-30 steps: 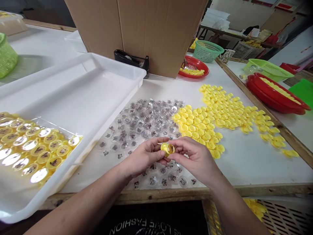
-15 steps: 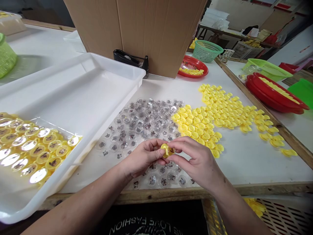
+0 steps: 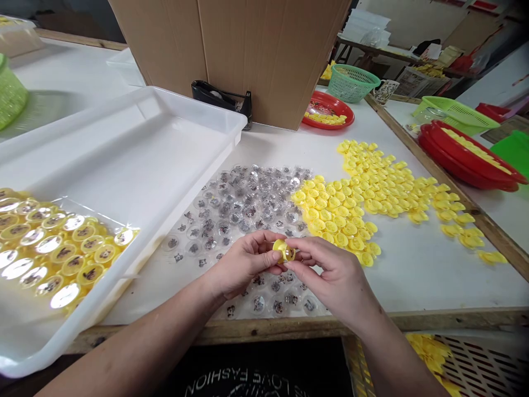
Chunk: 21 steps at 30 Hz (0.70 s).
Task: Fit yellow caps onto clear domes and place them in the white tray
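**A:** What do the two hands do at this moment?

**B:** The left hand (image 3: 243, 262) and the right hand (image 3: 334, 275) come together above the desk (image 3: 417, 286). Between them they hold one small yellow plastic capsule (image 3: 284, 251).

**A:** How is the grip of each hand?

**B:** Both are almost closed. On each hand the thumb and the fingers press the capsule from its own side, so it is held in the air, near the middle of the desk's front part. The fingers hide part of it, so I cannot tell if its two halves are fully closed.

**A:** What lies under the hands?

**B:** Many clear round plastic domes (image 3: 243, 204) with small dark pictures are spread on the desk there. Just beside them, on the right, lies a wide group of yellow plastic half-shells (image 3: 367, 187).

**A:** And on the left side?

**B:** A white plastic tray (image 3: 124, 154) stands there, and in its near corner lie many shiny yellow capsules (image 3: 61, 248). Farther ahead are a brown cardboard box (image 3: 231, 49), a black tape dispenser (image 3: 219, 95) and a round red plate (image 3: 316, 107) with yellow pieces on it.
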{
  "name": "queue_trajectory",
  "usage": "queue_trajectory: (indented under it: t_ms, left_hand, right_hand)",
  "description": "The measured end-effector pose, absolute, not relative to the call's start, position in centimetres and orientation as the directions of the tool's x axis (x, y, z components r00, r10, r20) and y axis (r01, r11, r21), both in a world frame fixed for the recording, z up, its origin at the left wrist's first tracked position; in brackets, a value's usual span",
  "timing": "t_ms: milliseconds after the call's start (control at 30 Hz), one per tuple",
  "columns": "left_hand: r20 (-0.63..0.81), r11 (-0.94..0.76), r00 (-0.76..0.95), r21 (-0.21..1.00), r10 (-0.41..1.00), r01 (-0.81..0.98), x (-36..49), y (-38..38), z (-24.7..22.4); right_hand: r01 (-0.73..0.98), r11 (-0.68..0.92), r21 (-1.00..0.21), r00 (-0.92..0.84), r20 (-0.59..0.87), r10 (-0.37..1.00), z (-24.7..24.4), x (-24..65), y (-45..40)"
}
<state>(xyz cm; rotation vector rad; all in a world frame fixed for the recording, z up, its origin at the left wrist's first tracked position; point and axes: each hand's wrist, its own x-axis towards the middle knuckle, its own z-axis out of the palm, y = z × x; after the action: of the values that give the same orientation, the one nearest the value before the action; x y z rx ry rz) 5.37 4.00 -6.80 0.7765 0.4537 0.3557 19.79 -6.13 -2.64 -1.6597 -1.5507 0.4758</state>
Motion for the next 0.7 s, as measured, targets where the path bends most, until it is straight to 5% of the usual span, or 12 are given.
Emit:
queue_trajectory:
  t_ms: [200, 333, 700]
  left_hand:
    - [-0.251, 0.66, 0.842, 0.735, 0.478, -0.155, 5.39, 3.9, -6.78]
    - [-0.253, 0.669, 0.841, 0.725, 0.477, -0.162, 5.34, 3.97, -6.77]
    - [-0.248, 0.619, 0.819, 0.769, 0.517, -0.158, 5.31, 3.66, -6.57]
  right_hand:
    - [0.653, 0.015, -0.757, 0.272, 0.253, 0.928, -2.75, 19.25, -6.06]
    - [0.759, 0.119, -0.64, 0.158, 0.359, 0.92, -2.52, 19.34, -6.04]
    - [0.808, 0.176, -0.562, 0.096, 0.421, 0.902, -2.36, 19.3, -6.09]
